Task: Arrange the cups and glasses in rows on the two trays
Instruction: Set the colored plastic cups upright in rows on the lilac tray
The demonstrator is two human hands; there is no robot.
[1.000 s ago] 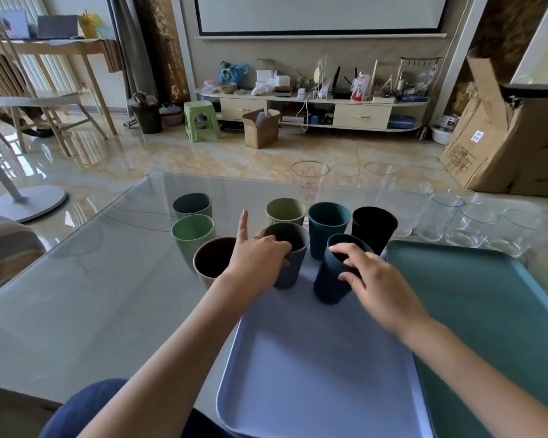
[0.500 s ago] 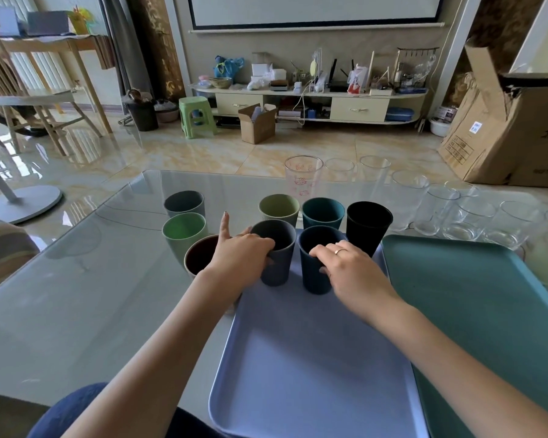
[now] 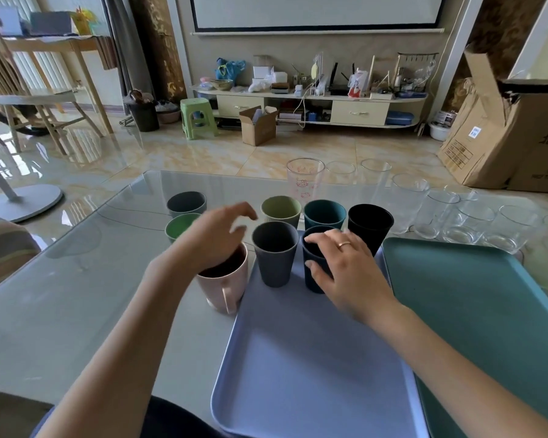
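- While the lavender plastic tray point(image 3: 314, 374) lies nearest with its near half bare, two cups stand at its far end: a grey ribbed cup point(image 3: 274, 257) and a dark teal cup point(image 3: 315, 263).
- Right hand point(image 3: 348, 276) wraps thumb and curled fingers around the dark teal cup; set it level with the grey one, then let go straight up.
- Left hand point(image 3: 212, 238) hovers, fingers loosely spread, over the pink handled mug point(image 3: 225, 282) on the glass tabletop point(image 3: 76, 295).
- Beyond stand more coloured cups and clear glasses point(image 3: 465, 222); the green tray point(image 3: 487, 311) holds nothing.
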